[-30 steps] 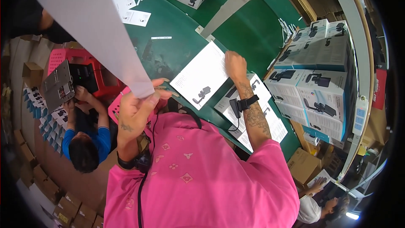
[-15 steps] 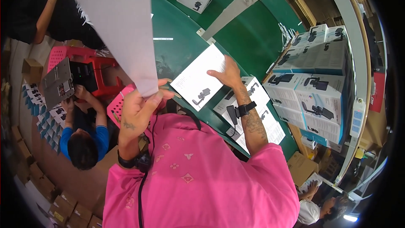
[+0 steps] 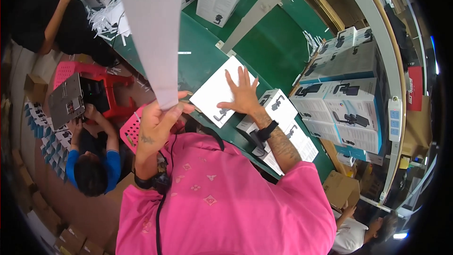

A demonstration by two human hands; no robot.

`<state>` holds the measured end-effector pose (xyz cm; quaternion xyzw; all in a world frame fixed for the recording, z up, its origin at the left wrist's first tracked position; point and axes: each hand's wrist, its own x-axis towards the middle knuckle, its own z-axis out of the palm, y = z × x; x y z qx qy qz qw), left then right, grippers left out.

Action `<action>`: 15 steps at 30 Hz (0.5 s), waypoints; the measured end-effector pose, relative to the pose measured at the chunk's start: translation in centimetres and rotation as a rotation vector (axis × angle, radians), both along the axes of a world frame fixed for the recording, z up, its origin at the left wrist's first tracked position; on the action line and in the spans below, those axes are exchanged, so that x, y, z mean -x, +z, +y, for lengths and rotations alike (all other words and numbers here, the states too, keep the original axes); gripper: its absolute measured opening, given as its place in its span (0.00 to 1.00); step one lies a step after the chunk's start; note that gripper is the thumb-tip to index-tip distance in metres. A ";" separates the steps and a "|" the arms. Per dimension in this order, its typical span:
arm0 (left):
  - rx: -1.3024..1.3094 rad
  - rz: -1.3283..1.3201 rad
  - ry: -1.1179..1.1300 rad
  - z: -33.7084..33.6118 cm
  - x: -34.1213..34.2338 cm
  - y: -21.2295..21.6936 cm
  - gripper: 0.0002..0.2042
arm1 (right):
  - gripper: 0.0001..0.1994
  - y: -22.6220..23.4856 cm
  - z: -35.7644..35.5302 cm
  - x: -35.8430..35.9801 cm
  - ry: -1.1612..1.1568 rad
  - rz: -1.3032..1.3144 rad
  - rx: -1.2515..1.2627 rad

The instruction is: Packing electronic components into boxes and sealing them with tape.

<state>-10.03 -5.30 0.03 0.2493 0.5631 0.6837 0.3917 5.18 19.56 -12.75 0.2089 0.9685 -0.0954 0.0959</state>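
Note:
My left hand [image 3: 158, 125] pinches the lower end of a long pale-grey strip [image 3: 151, 23] between thumb and fingers. The strip runs up past the top of the view and looks very wide there; its exact kind cannot be told. My right hand [image 3: 243, 92] lies flat with spread fingers on a white printed box [image 3: 207, 89], which rests on the green table [image 3: 200, 38] in front of me. A dark device picture shows on the box near my thumb. Beside my right forearm stand more white boxes [image 3: 281, 106], partly hidden by the arm.
Stacked white-and-blue boxes [image 3: 351, 108] fill the right side behind a metal frame post [image 3: 396, 80]. Another box [image 3: 219, 0] stands at the far side. Paper strips [image 3: 111, 21] lie at the far left. A person in blue [image 3: 92, 172] sits low at left, near a red stool [image 3: 111, 99].
My right hand has moved from gripping the box's right edge to lying spread across its face. My left hand still pinches the strip. The view has shifted slightly.

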 end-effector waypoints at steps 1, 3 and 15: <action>0.016 -0.004 -0.004 -0.3 0.0 0.0 0.16 | 0.62 0.3 0.8 0.2 0.022 0.018 0.037; 0.045 -0.010 0.012 -1.1 -0.2 0.2 0.16 | 0.65 2.1 1.7 1.1 0.340 0.004 0.027; -0.001 0.031 0.130 -3.7 -1.2 2.3 0.14 | 0.71 -0.9 0.5 7.9 0.222 -0.129 -0.089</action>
